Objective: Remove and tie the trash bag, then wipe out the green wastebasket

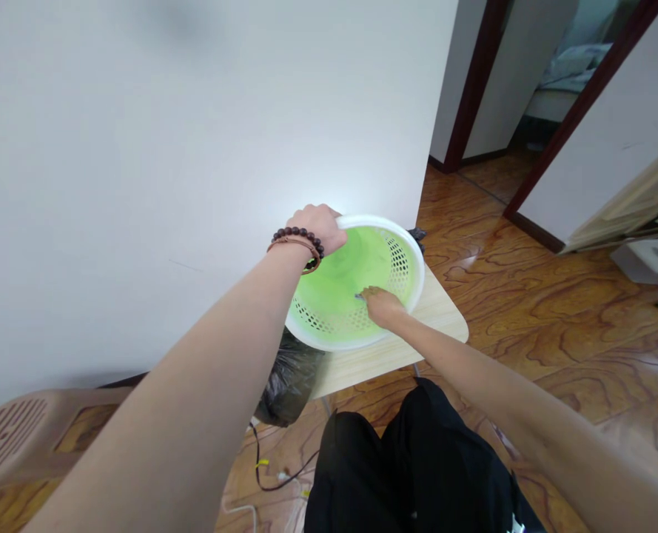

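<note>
A round green strainer basket with a white rim (398, 228) stands tilted on a small light wooden table (442, 311) against the white wall. My left hand (318, 226), with bead bracelets on its wrist, grips the basket's far left rim. My right hand (383, 305) reaches inside the basket, fingers pinched on a small dark item that is too small to make out, pressed against the green inner surface.
A black plastic bag (289, 381) hangs beside the table's left edge. A beige plastic stool (34, 437) sits at lower left. Cables (267, 474) lie on the wooden floor. My black-trousered legs are below. An open doorway is at upper right.
</note>
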Action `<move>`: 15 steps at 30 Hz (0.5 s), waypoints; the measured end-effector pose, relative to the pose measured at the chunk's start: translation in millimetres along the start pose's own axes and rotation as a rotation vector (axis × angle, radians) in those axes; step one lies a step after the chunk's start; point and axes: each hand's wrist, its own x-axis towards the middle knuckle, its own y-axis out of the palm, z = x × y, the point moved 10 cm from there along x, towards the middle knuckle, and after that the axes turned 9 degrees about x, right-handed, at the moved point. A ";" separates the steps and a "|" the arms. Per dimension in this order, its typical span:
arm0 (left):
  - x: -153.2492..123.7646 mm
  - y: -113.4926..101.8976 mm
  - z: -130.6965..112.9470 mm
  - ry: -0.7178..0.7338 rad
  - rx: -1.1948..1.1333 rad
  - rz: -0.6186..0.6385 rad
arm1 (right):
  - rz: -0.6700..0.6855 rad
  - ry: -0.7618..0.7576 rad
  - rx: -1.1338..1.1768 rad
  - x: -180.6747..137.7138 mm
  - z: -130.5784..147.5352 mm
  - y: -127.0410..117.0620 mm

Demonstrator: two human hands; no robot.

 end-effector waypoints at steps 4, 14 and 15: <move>2.7 3.3 -10.6 0.037 0.005 0.001 | -0.046 0.085 0.040 2.4 12.3 27.6; -0.4 -3.3 -14.9 0.123 0.064 0.040 | 0.043 -0.210 0.218 -74.5 61.9 23.5; 0.5 -3.0 -15.3 0.129 0.068 0.028 | 0.081 -0.227 0.221 -78.8 59.4 20.1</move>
